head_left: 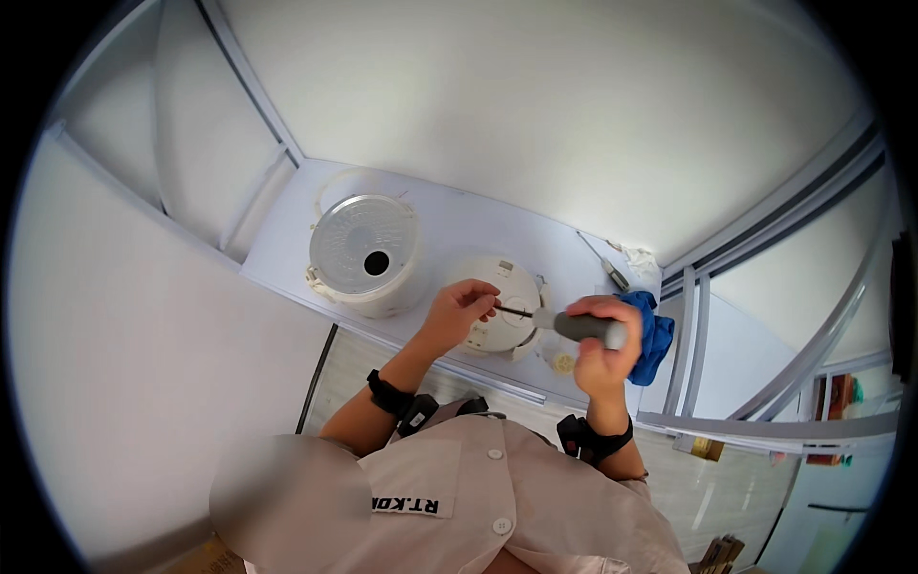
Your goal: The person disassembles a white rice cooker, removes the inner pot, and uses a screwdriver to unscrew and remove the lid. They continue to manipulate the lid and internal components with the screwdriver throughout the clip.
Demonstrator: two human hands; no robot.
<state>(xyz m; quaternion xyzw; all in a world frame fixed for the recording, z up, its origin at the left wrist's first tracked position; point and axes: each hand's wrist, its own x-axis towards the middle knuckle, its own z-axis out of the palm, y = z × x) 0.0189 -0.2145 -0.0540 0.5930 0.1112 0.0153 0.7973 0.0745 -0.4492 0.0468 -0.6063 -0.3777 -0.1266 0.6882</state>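
My right hand [601, 346] is wrapped tight around the grey handle of a screwdriver [585, 327]. Its thin dark shaft points to the left, toward my other hand. My left hand [462, 308] has its fingers pinched together on the tip of that shaft, right over a round white lid part [507, 304] that lies on the white table [449, 225].

The white lid part is in the middle of the table, just in front of me. To its left stands the white cooker pot [364, 254], well apart from the lid. It looks turned so I see a round silver plate with a dark hole in it. So I think the lid is already off the pot, and that bit is done.

I am holding the tip steady at the lid part now. I cannot see any screw, it is too small, so I cannot tell how many are out or left.

A blue cloth [653, 335] sits just behind my right hand. A second thin tool [604, 262] lies farther back, near a crumpled white rag [642, 259]
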